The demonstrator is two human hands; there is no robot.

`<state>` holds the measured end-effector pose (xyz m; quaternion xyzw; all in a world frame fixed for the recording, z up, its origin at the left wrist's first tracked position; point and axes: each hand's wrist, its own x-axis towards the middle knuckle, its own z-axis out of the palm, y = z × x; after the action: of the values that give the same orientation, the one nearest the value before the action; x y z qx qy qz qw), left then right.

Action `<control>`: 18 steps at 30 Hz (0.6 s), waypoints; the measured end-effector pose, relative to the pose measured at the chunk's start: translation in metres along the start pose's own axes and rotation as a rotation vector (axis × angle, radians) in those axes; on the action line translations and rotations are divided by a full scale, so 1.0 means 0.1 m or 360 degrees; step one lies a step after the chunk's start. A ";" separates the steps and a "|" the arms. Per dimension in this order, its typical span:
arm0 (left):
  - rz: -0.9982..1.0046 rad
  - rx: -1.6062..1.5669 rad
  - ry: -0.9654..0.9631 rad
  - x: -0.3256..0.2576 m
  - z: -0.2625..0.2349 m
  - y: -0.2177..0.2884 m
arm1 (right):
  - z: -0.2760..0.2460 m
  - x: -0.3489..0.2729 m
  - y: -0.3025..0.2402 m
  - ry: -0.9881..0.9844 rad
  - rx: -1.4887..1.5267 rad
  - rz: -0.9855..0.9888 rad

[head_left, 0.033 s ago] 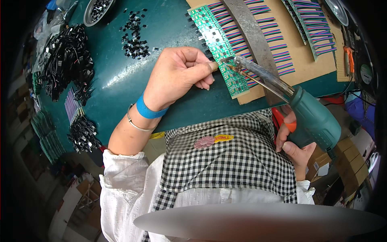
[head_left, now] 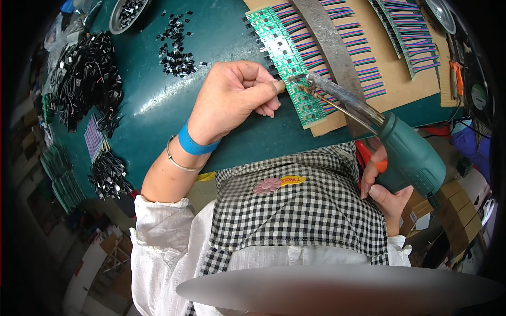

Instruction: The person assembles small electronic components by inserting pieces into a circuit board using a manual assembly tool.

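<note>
My left hand (head_left: 234, 100), with a blue band on the wrist, is closed in a pinch at the left edge of a green circuit board (head_left: 276, 50). Whatever lies between thumb and forefinger is hidden. Small black connectors (head_left: 259, 45) line that board edge above my fingers. My right hand (head_left: 387, 197) is wrapped round the green handle of a soldering gun (head_left: 414, 155), partly hidden behind it. The gun's tip, with a thin metal feed tube beside it, reaches the board just right of my left fingertips. Striped coloured wires (head_left: 350, 42) run out from the board's right side.
A curved metal bar (head_left: 329, 45) lies across the wires on a cardboard sheet (head_left: 387, 68). Another wired board (head_left: 392, 31) sits further right. Loose black connectors (head_left: 179, 52), a metal bowl (head_left: 114, 23) and bundled black cables (head_left: 84, 79) are on the left. Orange-handled pliers (head_left: 457, 79) lie far right.
</note>
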<state>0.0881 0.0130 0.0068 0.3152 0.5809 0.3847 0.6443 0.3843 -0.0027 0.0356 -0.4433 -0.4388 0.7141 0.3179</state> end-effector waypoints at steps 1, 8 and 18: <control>0.0005 0.0000 0.0000 0.00 0.00 0.00 | 0.01 -0.01 0.01 0.0057 0.0007 -0.0023; 0.0005 -0.0013 -0.0005 0.01 0.00 0.00 | 0.02 0.05 0.08 0.0006 0.0053 -0.0030; -0.0001 0.0021 0.0008 0.02 0.00 -0.02 | 0.01 0.07 0.06 -0.0067 -0.0001 -0.0009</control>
<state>0.0880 0.0141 0.0039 0.3182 0.5851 0.3816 0.6409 0.3803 0.0000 0.0281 -0.4270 -0.4469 0.7221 0.3106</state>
